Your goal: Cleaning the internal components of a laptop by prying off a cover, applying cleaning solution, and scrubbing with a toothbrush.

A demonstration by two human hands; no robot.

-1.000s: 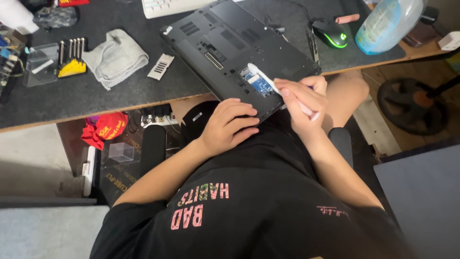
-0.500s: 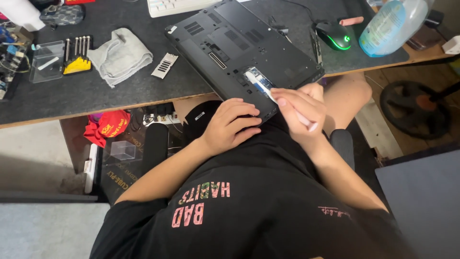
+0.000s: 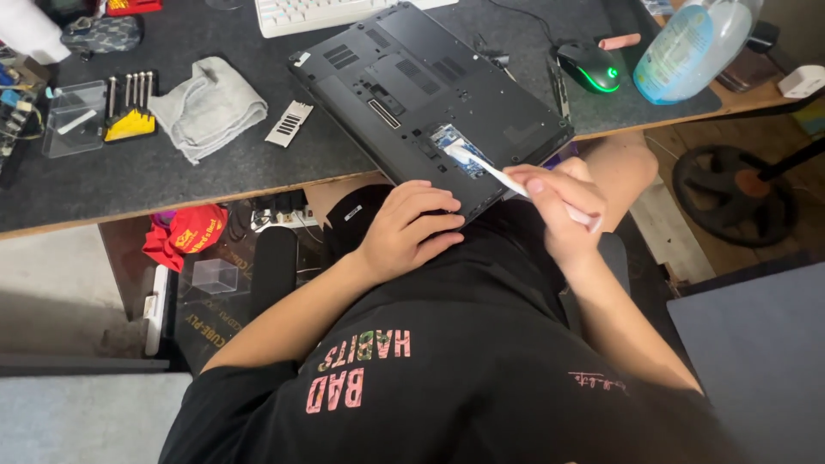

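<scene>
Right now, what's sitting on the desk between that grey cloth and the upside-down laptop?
In the head view, a small white strip with dark stripes lies on the dark mat between the grey cloth and the laptop, apart from both.

The right hand [image 3: 563,206] draws the white tool [image 3: 516,185] back slightly, its tip now over the laptop's [image 3: 412,77] open blue compartment [image 3: 455,146].

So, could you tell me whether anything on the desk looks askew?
Yes: the upturned laptop lies at an angle, its near corner overhanging the desk edge beneath the left hand, with one small bay open.
</scene>
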